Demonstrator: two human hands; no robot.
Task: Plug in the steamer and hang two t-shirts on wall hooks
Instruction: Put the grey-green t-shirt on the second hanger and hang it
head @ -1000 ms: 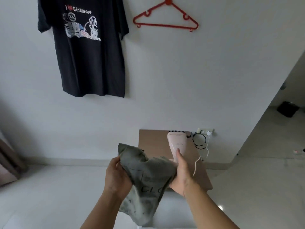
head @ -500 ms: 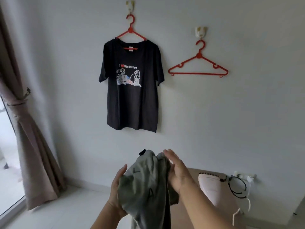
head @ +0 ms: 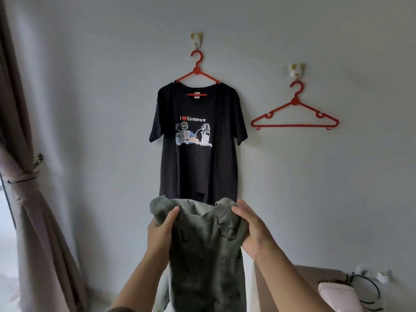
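I hold a grey-green t-shirt [head: 207,262] with dark lettering up in front of me by its neck and shoulders. My left hand [head: 161,233] grips its left shoulder, my right hand [head: 252,230] its right shoulder. A black printed t-shirt [head: 198,158] hangs on a red hanger [head: 197,73] from a wall hook [head: 197,39]. To its right an empty red hanger [head: 295,115] hangs from a second wall hook [head: 296,70]. The pale pink steamer [head: 337,296] stands at the lower right, its black cord [head: 369,291] leading toward a wall socket [head: 382,276].
A brown table [head: 315,273] carries the steamer at the lower right, against the white wall. A tied-back beige curtain [head: 31,221] hangs along the left edge beside a bright window.
My view has tilted upward and moved closer to the wall. Both hands have raised the bunched grey-green shirt and spread it open by the shoulders.
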